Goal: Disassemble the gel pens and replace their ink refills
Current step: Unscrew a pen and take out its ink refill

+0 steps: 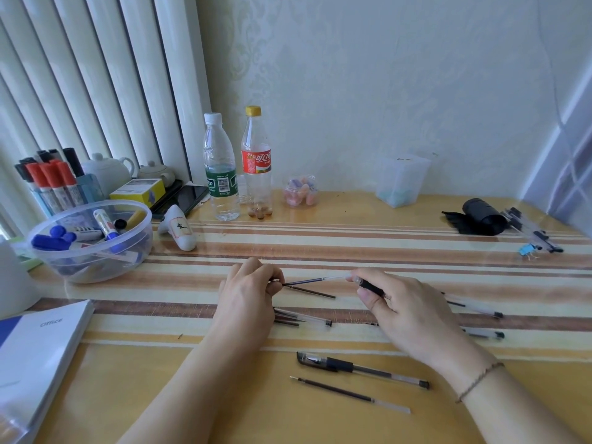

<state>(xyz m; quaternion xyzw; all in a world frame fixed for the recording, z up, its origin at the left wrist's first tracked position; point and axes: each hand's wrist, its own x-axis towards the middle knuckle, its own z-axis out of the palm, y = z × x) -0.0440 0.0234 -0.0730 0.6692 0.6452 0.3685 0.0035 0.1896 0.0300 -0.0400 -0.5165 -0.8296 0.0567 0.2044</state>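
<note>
Two bottles (237,165) on striped table (320,245).

The left hand (248,291) is covering the near end of the refill (312,281) it is pinching, and the right hand (405,310) is hiding most of the pen barrel (371,286), so where the refill ends inside cannot be told. Both hands are also hiding parts of the loose pens (302,317) lying on the table. The frame's left edge is cutting off the booklet (35,357).

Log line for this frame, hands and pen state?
step: refill in barrel mouth | left hand: pinches refill | right hand: grips barrel | table: capped pen, loose refill
</note>
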